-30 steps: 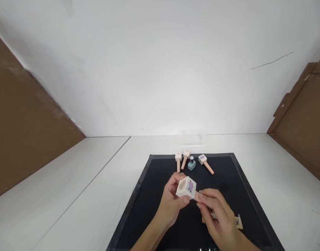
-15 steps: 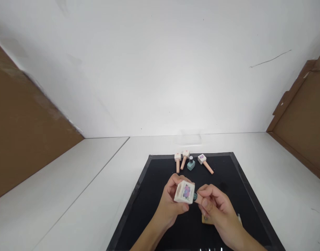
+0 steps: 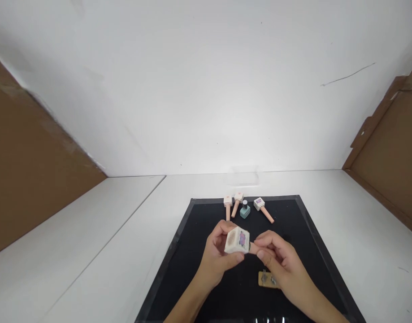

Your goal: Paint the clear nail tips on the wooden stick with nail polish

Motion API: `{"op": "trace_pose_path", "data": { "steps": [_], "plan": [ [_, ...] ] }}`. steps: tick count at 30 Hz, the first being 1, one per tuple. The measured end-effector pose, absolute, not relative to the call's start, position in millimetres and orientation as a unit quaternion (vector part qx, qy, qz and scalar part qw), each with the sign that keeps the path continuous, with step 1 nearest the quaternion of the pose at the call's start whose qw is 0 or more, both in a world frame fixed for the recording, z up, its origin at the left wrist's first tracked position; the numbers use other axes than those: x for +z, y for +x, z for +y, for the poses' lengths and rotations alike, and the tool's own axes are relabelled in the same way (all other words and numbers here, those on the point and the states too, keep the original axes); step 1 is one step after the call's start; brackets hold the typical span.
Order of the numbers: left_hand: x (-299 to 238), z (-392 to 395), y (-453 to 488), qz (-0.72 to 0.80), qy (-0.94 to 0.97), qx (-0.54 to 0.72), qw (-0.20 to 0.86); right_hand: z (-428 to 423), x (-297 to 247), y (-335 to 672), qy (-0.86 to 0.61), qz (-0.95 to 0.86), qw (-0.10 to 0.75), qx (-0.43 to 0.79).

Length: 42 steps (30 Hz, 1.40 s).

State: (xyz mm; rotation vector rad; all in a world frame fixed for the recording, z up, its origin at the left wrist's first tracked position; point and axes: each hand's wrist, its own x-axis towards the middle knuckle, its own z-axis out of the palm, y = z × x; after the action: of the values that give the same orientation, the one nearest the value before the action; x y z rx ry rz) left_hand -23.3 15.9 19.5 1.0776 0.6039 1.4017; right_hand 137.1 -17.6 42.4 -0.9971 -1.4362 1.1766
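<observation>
My left hand is closed around a white square nail polish bottle, gripping it by its sides. A purple flower picture shows on one face, and the base is turned partly toward me. Between my right thumb and fingers is the bottle's long pink cap; my right hand grips its far end. The cap meets the bottle at the neck, where a thin dark strip shows. Whether the cap is fully seated I cannot tell. Both hands are above the black mat.
Along the mat's far edge lie white nail polish bottles with pink caps, one with a purple flower, and a teal bottle. A tan block with clear pieces lies below my right hand. Behind is a clear plastic tray.
The dark neck between bottle and cap has nearly vanished as the cap came closer to the bottle. The bottle has turned and risen slightly, and more of the tan block shows.
</observation>
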Motion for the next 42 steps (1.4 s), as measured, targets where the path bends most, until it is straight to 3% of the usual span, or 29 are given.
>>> {"op": "trace_pose_path", "data": {
  "steps": [7, 15, 22, 30, 37, 42],
  "plan": [
    [29.7, 31.2, -27.2, 0.376, 0.296, 0.636, 0.606, -8.1, 52.6, 159.3, -0.465, -0.529, 0.528, 0.475],
    [20.5, 30.6, -19.6, 0.481, 0.521, 0.366, 0.603, -12.0, 53.5, 174.4, -0.375, -0.518, 0.586, 0.498],
    [0.6, 37.7, -26.1, 0.567, 0.695, 0.196, 0.396, -17.1, 58.9, 176.2, -0.28, -0.508, 0.609, 0.541],
    [14.2, 27.6, -33.6, 0.524, 0.763, 0.175, 0.336, -17.7, 61.2, 177.7, -0.206, -0.534, 0.605, 0.553],
    [24.6, 14.5, -30.1, 0.453, 0.77, 0.021, 0.448, -15.4, 59.9, 176.8, -0.201, -0.539, 0.605, 0.551],
    [13.4, 6.8, -13.3, 0.435, 0.773, 0.042, 0.46, -19.5, 59.2, 174.6, -0.251, -0.491, 0.613, 0.566]
  ]
}}
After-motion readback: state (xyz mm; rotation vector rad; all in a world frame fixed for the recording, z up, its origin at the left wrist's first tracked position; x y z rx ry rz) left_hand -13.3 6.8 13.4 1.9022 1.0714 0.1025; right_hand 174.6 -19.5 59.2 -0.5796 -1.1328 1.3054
